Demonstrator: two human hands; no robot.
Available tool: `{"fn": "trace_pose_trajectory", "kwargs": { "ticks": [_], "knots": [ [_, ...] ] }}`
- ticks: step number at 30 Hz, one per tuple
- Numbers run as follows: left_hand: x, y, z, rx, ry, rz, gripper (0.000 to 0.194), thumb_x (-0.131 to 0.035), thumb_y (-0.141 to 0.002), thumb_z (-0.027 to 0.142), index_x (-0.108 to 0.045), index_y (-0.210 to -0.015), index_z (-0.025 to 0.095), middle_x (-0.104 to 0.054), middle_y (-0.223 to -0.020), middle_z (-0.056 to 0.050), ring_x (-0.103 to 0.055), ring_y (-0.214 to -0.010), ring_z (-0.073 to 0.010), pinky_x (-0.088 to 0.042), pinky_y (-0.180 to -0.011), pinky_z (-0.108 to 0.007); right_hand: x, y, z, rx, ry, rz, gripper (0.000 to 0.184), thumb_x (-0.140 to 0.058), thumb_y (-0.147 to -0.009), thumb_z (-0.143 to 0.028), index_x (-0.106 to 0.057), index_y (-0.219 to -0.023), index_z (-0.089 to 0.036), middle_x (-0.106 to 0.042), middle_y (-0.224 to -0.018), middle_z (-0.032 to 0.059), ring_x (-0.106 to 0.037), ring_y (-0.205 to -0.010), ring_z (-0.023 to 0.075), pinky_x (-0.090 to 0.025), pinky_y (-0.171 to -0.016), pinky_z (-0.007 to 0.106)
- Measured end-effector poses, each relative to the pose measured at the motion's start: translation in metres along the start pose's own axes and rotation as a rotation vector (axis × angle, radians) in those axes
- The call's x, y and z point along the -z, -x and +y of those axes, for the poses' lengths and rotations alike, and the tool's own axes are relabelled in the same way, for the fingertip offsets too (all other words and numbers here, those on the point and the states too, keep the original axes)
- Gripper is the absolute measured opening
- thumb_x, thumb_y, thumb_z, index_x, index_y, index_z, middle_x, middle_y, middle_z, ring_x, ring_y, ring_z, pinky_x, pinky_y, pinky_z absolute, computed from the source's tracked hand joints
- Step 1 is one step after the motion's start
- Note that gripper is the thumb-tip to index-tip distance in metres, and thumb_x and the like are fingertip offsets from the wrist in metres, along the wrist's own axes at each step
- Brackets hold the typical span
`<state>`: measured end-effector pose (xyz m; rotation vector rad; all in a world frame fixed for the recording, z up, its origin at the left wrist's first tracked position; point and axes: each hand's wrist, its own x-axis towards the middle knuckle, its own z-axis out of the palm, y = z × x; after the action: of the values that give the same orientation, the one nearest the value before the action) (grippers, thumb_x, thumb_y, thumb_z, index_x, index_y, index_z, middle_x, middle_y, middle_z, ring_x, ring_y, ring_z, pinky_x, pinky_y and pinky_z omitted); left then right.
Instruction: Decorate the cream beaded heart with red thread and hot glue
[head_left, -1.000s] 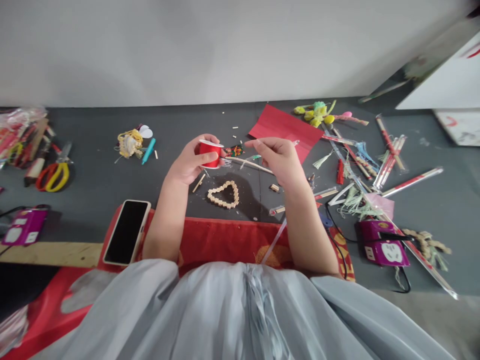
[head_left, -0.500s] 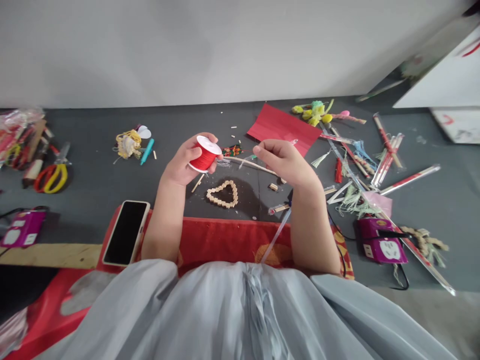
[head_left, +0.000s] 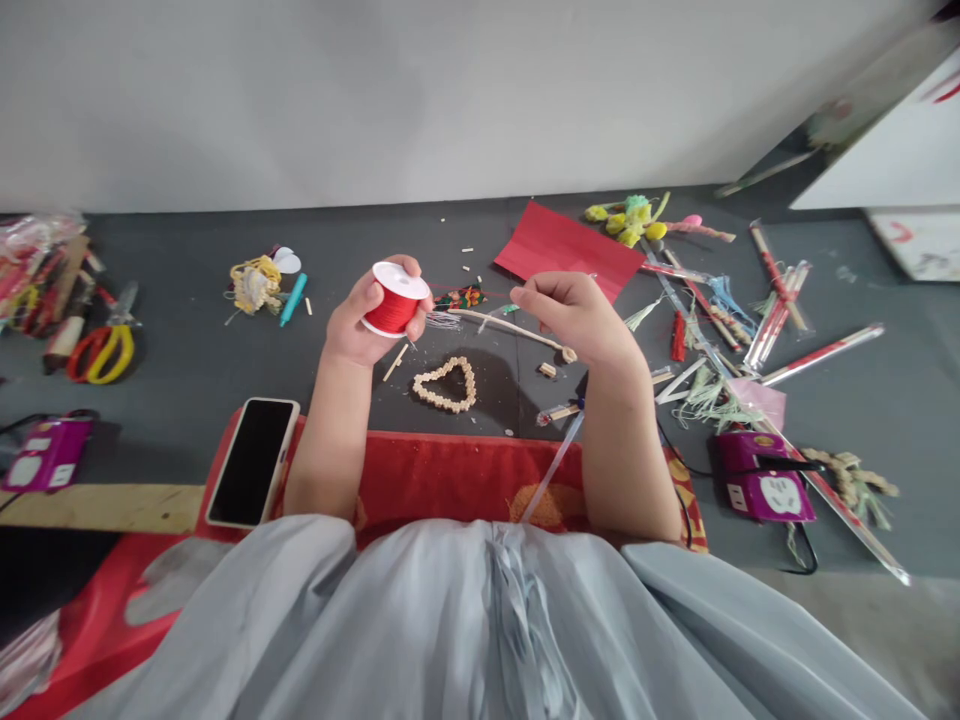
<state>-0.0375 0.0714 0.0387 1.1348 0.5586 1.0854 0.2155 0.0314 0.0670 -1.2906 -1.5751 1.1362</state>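
"Dark, flat grey tabletop [head_left: 187, 300] in front of you, meeting a smooth pale wall [head_left: 300, 100]. Where's the spool?"

"You have the spool [head_left: 395, 308] raised above it, tilted, with its round white end disc turned partly up and glossy red thread wound tight around the core."

"And your fingers?"

"Your left hand [head_left: 351, 325] has its fingers curled around the spool. Your right hand [head_left: 574, 312] pinches thumb against fingertips; a very fine strand of red thread [head_left: 487, 294] seems to stretch there from the spool, though it's faint."

"What lies just below your hands?"

"You have a heart-shaped ring [head_left: 470, 385] of small, knobbly, pale pieces, its outline closed. Beyond it, between your hands, lies a slim, pale, curving rod [head_left: 517, 327] with a rounded end."

"Farther out?"

"Behind your right hand there's a creased sheet of red paper [head_left: 574, 250]; past that, a fringed red tassel [head_left: 679, 337]. To your left you'll see a fluffy, cream-and-yellow yarn bundle [head_left: 256, 288], a turquoise pen-like stick [head_left: 293, 299] and scissors [head_left: 114, 352] with looped red and yellow handles."
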Motion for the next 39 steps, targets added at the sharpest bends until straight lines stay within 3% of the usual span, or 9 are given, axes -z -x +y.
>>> {"fn": "trace_pose_trajectory", "kwargs": {
  "ticks": [11,20,26,34,39],
  "knots": [
    [-0.002,-0.003,0.001,0.005,0.042,0.046,0.057,-0.081,-0.063,0.068,-0.062,-0.091,0.022,-0.069,-0.070,-0.001,-0.052,-0.043,-0.0099,-0.038,-0.041,-0.024,0.001,-0.001,0.001,0.013,0.021,-0.028,0.045,-0.061,-0.092,-0.032,-0.036,-0.056,-0.020,-0.026,-0.054,-0.0062,-0.022,-0.053,0.0066,-0.017,-0.053,0.029],
    [0.009,-0.002,-0.001,0.034,-0.050,0.068,0.061,-0.075,-0.067,0.074,-0.062,-0.101,0.025,-0.067,-0.080,-0.003,-0.056,-0.050,-0.0120,-0.040,-0.047,-0.028,0.001,0.001,0.002,0.012,0.036,-0.045,0.047,-0.064,-0.091,-0.037,-0.036,-0.057,-0.021,-0.026,-0.055,-0.0060,-0.023,-0.053,0.0065,-0.017,-0.053,0.029],
    [0.010,-0.003,0.001,0.053,-0.059,0.083,0.063,-0.076,-0.064,0.075,-0.062,-0.100,0.025,-0.068,-0.078,-0.004,-0.056,-0.050,-0.0123,-0.039,-0.045,-0.027,0.004,0.002,0.000,0.010,0.039,-0.069,0.047,-0.063,-0.092,-0.036,-0.035,-0.057,-0.021,-0.027,-0.055,-0.0060,-0.023,-0.052,0.0066,-0.017,-0.052,0.030],
    [0.018,-0.003,-0.001,0.054,-0.066,0.092,0.061,-0.071,-0.070,0.076,-0.063,-0.103,0.026,-0.068,-0.080,-0.005,-0.062,-0.056,-0.0156,-0.039,-0.046,-0.028,0.004,0.003,-0.002,0.001,0.066,-0.058,0.046,-0.064,-0.091,-0.035,-0.038,-0.057,-0.020,-0.028,-0.054,-0.0058,-0.024,-0.052,0.0066,-0.017,-0.051,0.030],
    [0.013,-0.004,0.000,0.056,-0.047,0.099,0.060,-0.074,-0.066,0.075,-0.064,-0.100,0.026,-0.069,-0.081,-0.004,-0.059,-0.054,-0.0140,-0.039,-0.045,-0.027,0.005,0.003,-0.004,-0.014,0.092,-0.072,0.044,-0.062,-0.093,-0.032,-0.039,-0.056,-0.020,-0.028,-0.054,-0.0061,-0.024,-0.051,0.0064,-0.017,-0.051,0.030]
  ]
}}
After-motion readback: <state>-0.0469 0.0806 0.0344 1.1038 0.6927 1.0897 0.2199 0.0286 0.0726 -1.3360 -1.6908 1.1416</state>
